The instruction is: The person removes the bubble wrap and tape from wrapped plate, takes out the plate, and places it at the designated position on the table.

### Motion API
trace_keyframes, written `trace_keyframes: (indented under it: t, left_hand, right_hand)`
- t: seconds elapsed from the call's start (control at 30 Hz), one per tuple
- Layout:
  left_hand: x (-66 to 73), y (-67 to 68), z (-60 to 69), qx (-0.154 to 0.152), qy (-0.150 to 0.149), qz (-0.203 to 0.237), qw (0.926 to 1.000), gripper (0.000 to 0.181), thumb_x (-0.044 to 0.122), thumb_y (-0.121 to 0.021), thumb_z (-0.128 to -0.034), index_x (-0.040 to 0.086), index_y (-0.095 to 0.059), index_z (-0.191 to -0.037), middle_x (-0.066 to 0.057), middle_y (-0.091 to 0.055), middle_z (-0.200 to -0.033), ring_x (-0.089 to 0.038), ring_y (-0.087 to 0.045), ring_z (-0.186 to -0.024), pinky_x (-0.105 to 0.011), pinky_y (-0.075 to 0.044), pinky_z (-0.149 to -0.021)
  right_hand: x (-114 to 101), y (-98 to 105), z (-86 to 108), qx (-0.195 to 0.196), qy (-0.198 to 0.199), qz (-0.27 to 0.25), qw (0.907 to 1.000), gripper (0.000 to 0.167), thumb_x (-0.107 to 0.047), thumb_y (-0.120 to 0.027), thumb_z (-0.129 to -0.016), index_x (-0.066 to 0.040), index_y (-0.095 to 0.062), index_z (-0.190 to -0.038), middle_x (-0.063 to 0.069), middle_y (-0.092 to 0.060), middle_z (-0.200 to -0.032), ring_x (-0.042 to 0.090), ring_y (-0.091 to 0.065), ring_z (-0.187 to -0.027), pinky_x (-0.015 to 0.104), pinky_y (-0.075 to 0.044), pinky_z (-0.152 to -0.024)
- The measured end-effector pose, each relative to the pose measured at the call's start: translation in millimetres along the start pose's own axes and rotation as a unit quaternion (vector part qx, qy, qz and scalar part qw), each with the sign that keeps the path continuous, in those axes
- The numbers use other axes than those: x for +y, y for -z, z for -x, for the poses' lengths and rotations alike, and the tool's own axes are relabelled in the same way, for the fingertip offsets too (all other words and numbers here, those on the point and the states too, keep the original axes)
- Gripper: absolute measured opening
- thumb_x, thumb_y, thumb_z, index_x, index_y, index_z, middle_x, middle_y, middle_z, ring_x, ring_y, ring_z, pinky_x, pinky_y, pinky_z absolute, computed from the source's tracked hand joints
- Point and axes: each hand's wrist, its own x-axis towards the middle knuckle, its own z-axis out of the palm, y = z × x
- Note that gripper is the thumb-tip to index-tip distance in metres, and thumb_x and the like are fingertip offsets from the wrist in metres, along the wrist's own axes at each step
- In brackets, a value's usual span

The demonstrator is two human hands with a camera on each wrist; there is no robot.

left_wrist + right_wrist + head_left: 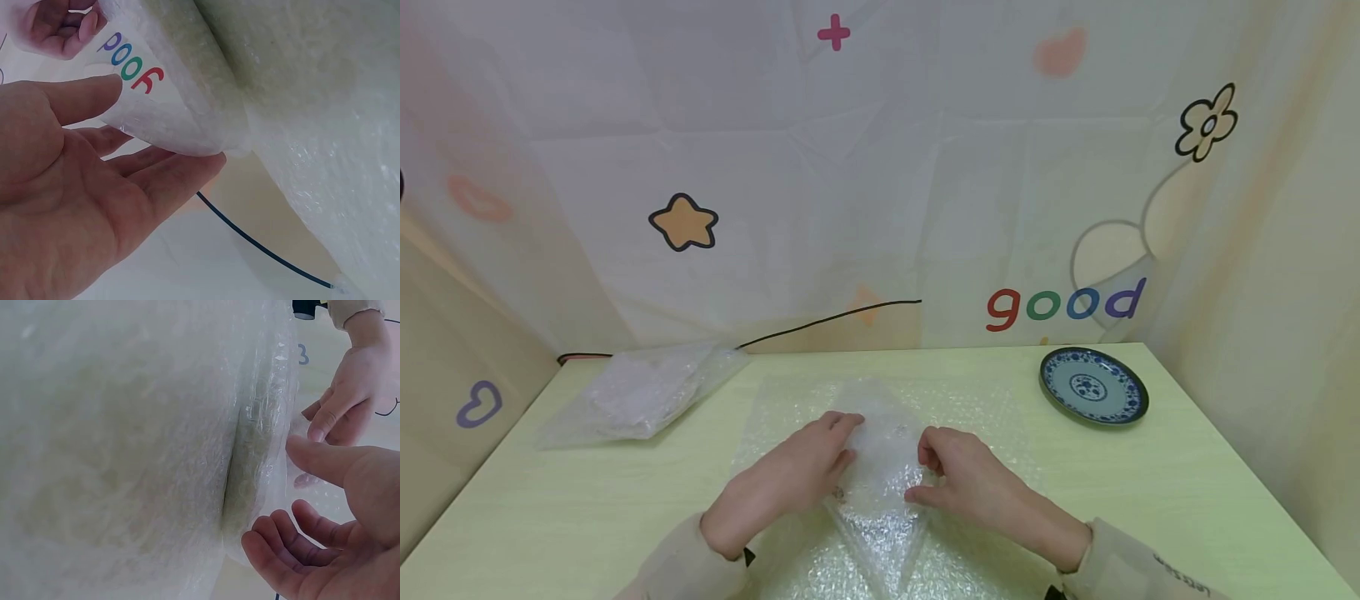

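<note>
Translucent bubble wrap (pixel 882 467); left fingers (pixel 178 178) extended, touching edge; right fingers (pixel 273 559) loosely curled, neither gripping.

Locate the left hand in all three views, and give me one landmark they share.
Head: the left hand is left of centre, below mid-height.
Left wrist: the left hand is large, on the left side.
Right wrist: the left hand is at upper right, above the right hand.
Shared landmark: the clear bubble wrap.

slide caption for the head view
Left hand and right hand flank folded bubble wrap; a patterned plate lies at right.
</note>
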Motion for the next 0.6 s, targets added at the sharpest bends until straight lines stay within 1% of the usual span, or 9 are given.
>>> trace_keyframes:
  t: [0.17,0.27,0.4,0.5,0.6]
  left_hand:
    - [-1.8,0.9,0.4,0.012,0.003,0.009,0.9999,0.046,0.006,-0.057,-0.1051,-0.007,-0.044,-0.147,-0.027,-0.054,-0.137,-0.039,-0.059,-0.121,-0.048,-0.051,-0.101]
    - [-2.3,1.5,0.3,0.025,0.008,0.018,0.9995,0.048,0.005,-0.057,-0.1051,-0.008,-0.041,-0.149,-0.028,-0.053,-0.137,-0.039,-0.060,-0.119,-0.048,-0.052,-0.099]
    - [-3.3,1.7,-0.5,0.039,0.021,0.029,0.9986,0.052,0.005,-0.057,-0.1050,-0.007,-0.038,-0.152,-0.029,-0.052,-0.136,-0.033,-0.064,-0.107,-0.045,-0.055,-0.091]
    - [-4.4,1.7,-1.1,0.043,0.034,0.032,0.9980,0.054,0.006,-0.057,-0.1054,-0.005,-0.036,-0.153,-0.028,-0.052,-0.136,-0.028,-0.064,-0.098,-0.043,-0.055,-0.087]
    - [-5.8,1.7,-1.5,0.053,0.043,0.030,0.9972,0.054,0.007,-0.058,-0.1052,-0.005,-0.036,-0.153,-0.028,-0.053,-0.135,-0.026,-0.064,-0.093,-0.043,-0.056,-0.084]
  right_hand:
    - [-0.4,0.1,-0.4,-0.005,0.000,0.008,1.0000,0.038,-0.024,-0.091,-0.080,-0.012,-0.059,-0.094,-0.001,-0.055,-0.082,0.015,-0.050,-0.077,0.029,-0.046,-0.066]
    - [-0.4,-0.2,0.5,-0.003,0.007,0.021,0.9998,0.037,-0.025,-0.091,-0.081,-0.013,-0.059,-0.097,-0.002,-0.055,-0.084,0.015,-0.051,-0.079,0.031,-0.048,-0.069]
    - [-1.6,-0.7,2.7,0.002,0.010,0.041,0.9991,0.037,-0.027,-0.091,-0.080,-0.014,-0.062,-0.098,-0.003,-0.056,-0.090,0.015,-0.053,-0.084,0.035,-0.051,-0.075]
    - [-2.6,-1.4,3.8,0.011,0.011,0.062,0.9980,0.036,-0.028,-0.092,-0.078,-0.015,-0.065,-0.098,-0.002,-0.056,-0.095,0.016,-0.053,-0.089,0.037,-0.053,-0.078]
    - [-3.2,-2.3,4.0,0.026,0.017,0.082,0.9962,0.036,-0.028,-0.093,-0.076,-0.015,-0.067,-0.098,-0.001,-0.057,-0.102,0.018,-0.051,-0.096,0.039,-0.052,-0.083]
